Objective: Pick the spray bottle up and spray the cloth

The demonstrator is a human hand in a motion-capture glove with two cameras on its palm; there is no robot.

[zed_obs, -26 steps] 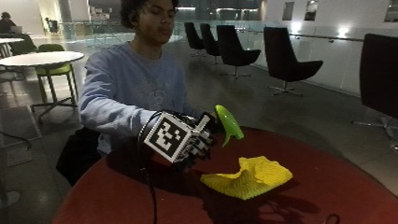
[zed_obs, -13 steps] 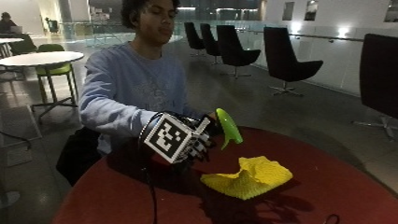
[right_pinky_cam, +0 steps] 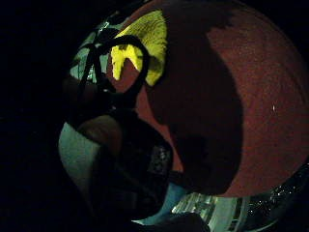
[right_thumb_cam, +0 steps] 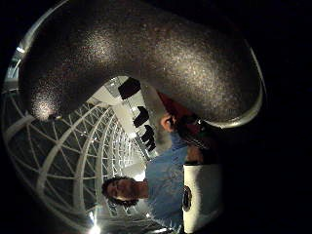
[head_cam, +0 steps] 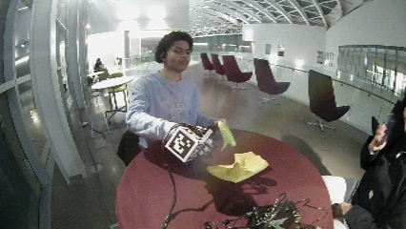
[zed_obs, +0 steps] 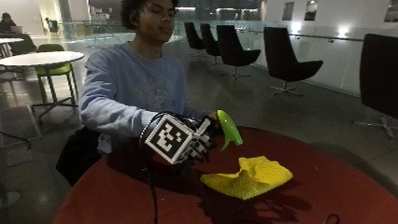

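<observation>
Big round red table (zed_obs: 348, 186) with a person in a light blue sweatshirt (zed_obs: 127, 88) sitting behind it. A crumpled yellow cloth (zed_obs: 249, 177) lies on the table, roughly in the middle, just beside the raised hand. The gloved right hand (zed_obs: 193, 144) is up off the table with its fingers wrapped around the spray bottle (zed_obs: 227, 128), whose green spray head sticks out above the cloth. The bottle's body is mostly hidden behind the hand, so can't make out much more of it.

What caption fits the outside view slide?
Gloved right hand holds green spray bottle above yellow cloth on red table.
</observation>
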